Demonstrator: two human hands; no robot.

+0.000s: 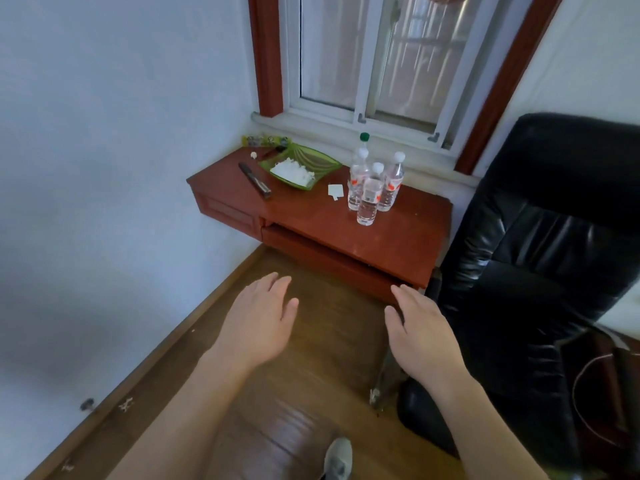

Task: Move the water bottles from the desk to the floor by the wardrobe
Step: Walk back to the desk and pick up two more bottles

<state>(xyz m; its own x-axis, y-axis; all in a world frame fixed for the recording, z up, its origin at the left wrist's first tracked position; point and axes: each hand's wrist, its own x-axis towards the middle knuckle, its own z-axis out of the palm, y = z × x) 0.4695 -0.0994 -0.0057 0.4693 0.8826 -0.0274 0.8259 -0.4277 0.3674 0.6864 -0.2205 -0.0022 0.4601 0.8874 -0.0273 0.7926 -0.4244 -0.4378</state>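
Observation:
Several clear water bottles stand in a tight cluster on the red-brown desk under the window. Most have white caps; one at the back has a green cap. My left hand and my right hand are held out flat over the wooden floor, well short of the desk. Both hands hold nothing and their fingers are apart. No wardrobe is in view.
A green dish with white bits, a dark flat tool and a paper scrap lie on the desk's left part. A black leather chair stands close on the right. A white wall bounds the left. My shoe shows below.

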